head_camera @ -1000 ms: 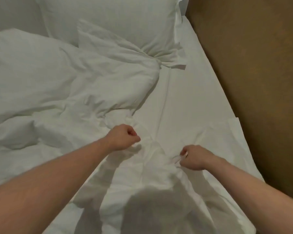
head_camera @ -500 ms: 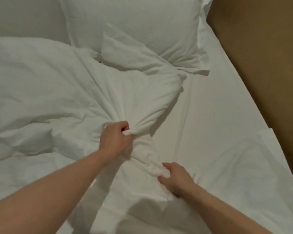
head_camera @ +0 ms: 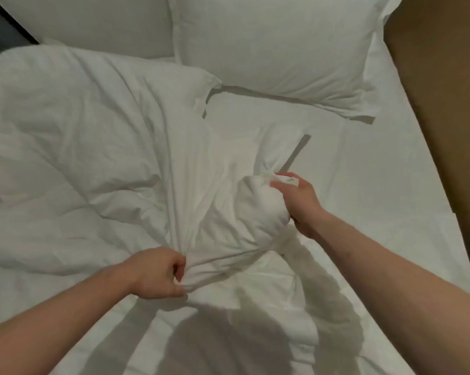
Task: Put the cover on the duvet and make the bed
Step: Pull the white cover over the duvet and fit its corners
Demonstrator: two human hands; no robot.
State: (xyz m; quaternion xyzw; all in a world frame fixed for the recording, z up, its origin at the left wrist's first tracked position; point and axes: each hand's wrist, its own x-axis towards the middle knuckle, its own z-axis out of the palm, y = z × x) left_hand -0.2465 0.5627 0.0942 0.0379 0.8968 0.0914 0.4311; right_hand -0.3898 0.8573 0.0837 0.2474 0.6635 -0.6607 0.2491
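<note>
- Your left hand (head_camera: 158,274) is gripping a gathered bunch of the duvet (head_camera: 79,158), fingers curled tight round the cloth, near the bottom middle of the view.
- Your right hand (head_camera: 298,201) is holding a rounded, bunched corner of the duvet, with a small tip of cloth poking out above your thumb; this hand is sitting farther up the bed and to the right of the left one.
- The cloth is stretching in taut creases between your two hands, so the duvet is lying directly between them and spreading away to the left, heaped over most of the left half of the bed.
- The sheet (head_camera: 377,185) is lying bare to the right of your right hand, running out to the bed's right edge beside the brown floor (head_camera: 444,90).
- Counting: you are using two hands, working one duvet, and facing two pillows, the right one (head_camera: 277,41) and the left one (head_camera: 93,20), side by side at the head of the bed. I cannot tell the cover apart from the duvet in this white cloth.
- Compared with half a second ago, your right hand is now higher and farther right, holding a bigger bundle, while your left hand is lower and the view is showing more of the pillows.
</note>
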